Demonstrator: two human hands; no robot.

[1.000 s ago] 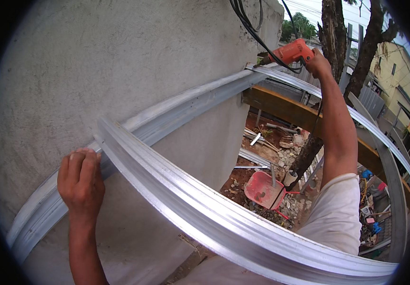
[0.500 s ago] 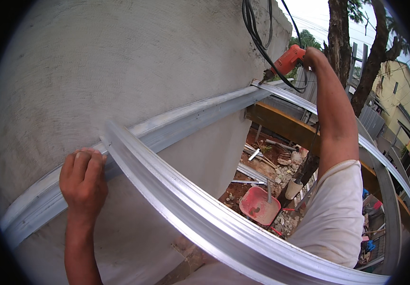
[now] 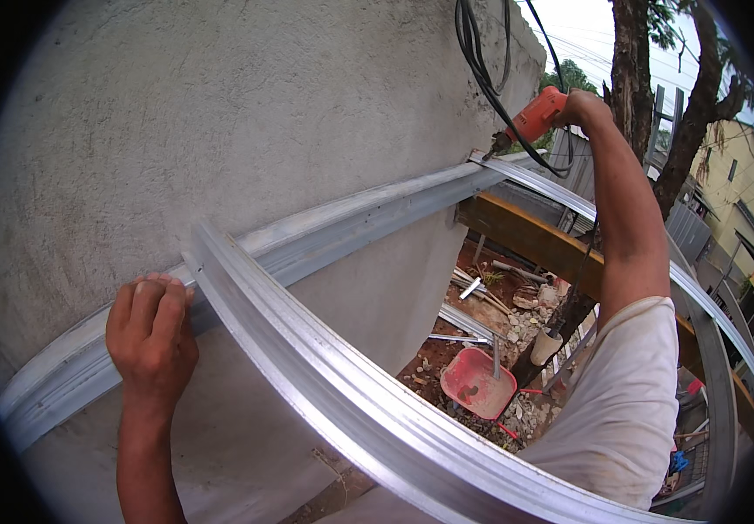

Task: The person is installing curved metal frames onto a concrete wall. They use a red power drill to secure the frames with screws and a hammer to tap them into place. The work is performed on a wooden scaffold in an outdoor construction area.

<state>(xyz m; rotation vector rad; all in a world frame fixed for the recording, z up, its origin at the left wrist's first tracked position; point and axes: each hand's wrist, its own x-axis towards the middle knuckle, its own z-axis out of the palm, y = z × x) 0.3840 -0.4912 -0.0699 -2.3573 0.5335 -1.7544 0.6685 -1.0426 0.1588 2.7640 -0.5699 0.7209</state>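
Note:
My right hand [image 3: 585, 108] is wrapped round the grip of an orange power drill [image 3: 536, 115], arm stretched far out. The drill's tip points down at the far metal channel [image 3: 553, 185], where its end rests on the wall-side metal rail [image 3: 355, 223]; whether the tip touches is too small to tell. My left hand [image 3: 150, 336] has its fingers curled over that rail's upper edge, nearer to me. Just right of it, the end of a wide silvery channel [image 3: 333, 371] lies across the rail and runs toward the lower right.
A rough grey wall [image 3: 246, 113] rises along the left. Black cables [image 3: 475, 61] dangle beside the drill. Far below stand a red wheelbarrow [image 3: 473, 380], rubble and metal lengths. A brown beam [image 3: 530, 229] spans under the far channel; tree trunks [image 3: 632, 70] stand behind.
The view has shifted slightly, so the drill and right arm appear a little farther right. Both hands keep their grips, and the drill stays at the far channel's end.

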